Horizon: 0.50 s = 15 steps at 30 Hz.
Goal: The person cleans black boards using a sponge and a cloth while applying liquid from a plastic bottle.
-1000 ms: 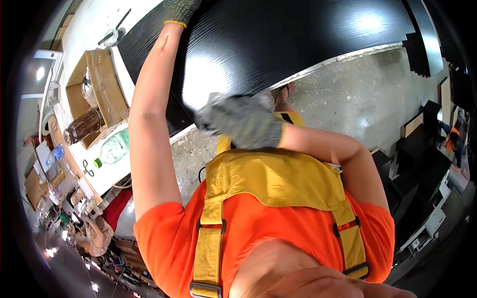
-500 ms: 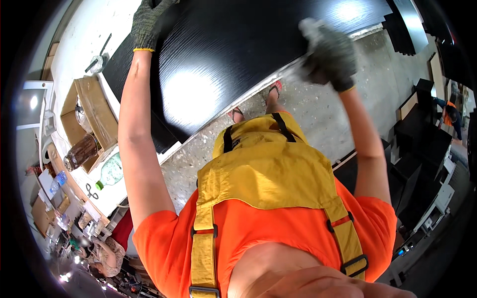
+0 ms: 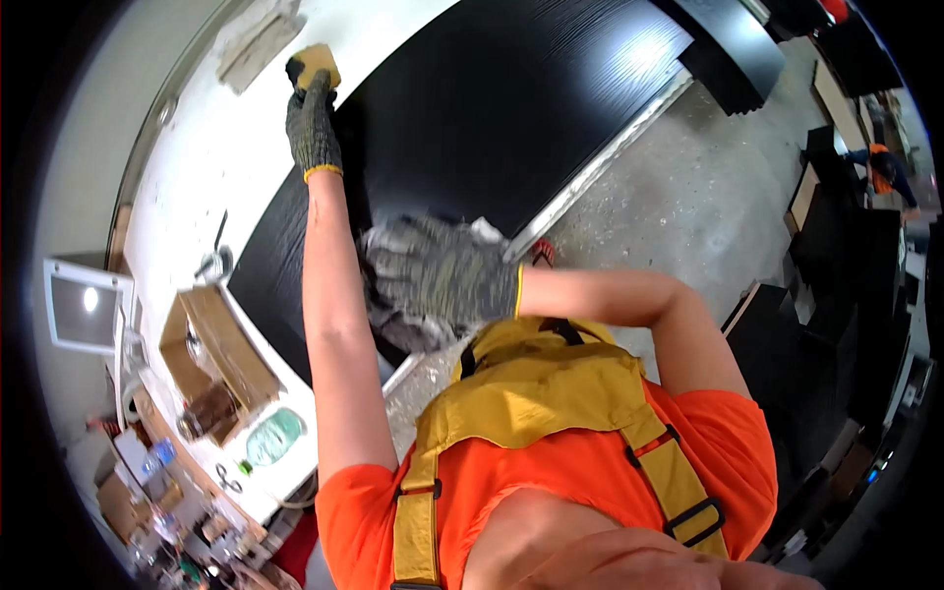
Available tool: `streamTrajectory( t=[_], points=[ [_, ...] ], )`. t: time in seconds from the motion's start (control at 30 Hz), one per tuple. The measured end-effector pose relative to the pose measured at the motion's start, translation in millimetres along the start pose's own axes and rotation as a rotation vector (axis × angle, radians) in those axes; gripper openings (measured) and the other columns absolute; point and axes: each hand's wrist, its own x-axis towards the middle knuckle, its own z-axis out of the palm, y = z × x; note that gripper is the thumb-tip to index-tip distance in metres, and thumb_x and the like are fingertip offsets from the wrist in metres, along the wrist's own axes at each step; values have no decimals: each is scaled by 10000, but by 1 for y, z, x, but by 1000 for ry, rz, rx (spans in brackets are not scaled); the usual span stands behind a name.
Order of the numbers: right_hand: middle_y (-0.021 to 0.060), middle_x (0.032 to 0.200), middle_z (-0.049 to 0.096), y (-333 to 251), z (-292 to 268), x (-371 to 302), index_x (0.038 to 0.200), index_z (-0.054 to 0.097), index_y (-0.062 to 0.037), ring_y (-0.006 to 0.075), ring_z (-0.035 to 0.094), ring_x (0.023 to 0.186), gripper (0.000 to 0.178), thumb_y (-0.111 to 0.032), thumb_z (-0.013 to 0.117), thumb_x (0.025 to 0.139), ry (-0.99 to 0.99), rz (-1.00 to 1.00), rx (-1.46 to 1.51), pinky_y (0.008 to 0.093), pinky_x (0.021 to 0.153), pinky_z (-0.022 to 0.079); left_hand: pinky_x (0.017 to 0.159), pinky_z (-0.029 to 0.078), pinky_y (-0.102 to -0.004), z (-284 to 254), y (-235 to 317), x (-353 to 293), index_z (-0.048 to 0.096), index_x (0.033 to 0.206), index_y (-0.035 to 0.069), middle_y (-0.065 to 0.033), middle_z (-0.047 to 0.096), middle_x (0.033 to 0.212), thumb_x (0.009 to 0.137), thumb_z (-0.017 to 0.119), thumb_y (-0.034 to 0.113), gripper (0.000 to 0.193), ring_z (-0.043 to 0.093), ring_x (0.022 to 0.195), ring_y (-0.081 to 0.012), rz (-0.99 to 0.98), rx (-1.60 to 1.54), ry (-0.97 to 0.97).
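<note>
A large glossy black panel point(image 3: 462, 128) with a fine grain lies on a white worktable in front of me. My left hand point(image 3: 315, 133), in a grey knit glove with a yellow cuff, reaches past the panel's far left edge. It grips a yellow sponge point(image 3: 317, 65) with a dark patch at one side. My right hand point(image 3: 447, 270), gloved alike, presses a crumpled grey rag point(image 3: 423, 334) onto the panel's near part, close to its front edge. The rag sticks out from under the fingers.
On the white tabletop point(image 3: 187, 177) at left are an open cardboard box point(image 3: 221, 344) with a brown bottle point(image 3: 206, 411), a green plastic bottle point(image 3: 275, 437) and scissors point(image 3: 228, 479). Dark stacked boards point(image 3: 723, 59) stand at the far right. A person in orange point(image 3: 880, 167) is farther right.
My right hand with the rag has swung from the right, above the floor, left to the panel's near part. My left hand now shows a sponge beyond the panel's edge. The view has shifted.
</note>
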Motion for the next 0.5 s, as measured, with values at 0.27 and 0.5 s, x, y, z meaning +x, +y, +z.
streamTrajectory(
  t=[0.27,0.5],
  points=[
    [76,1328,502,233,-53,-115,1404,460,-160,266,452,1253,570,-326,586,873,501,325,-206,376,1090,360,931,469,-333,17,4,-7,589,1281,18,-147,675,1118,815,736,459,659,633,1027,-237,97,552,-125],
    [100,1475,424,453,-143,-262,1423,430,-112,291,369,1380,489,-199,446,942,111,975,-1072,386,1136,340,998,448,-375,38,-4,-8,547,1333,12,-174,649,1206,804,731,481,730,615,1120,-277,56,555,-108]
  ],
)
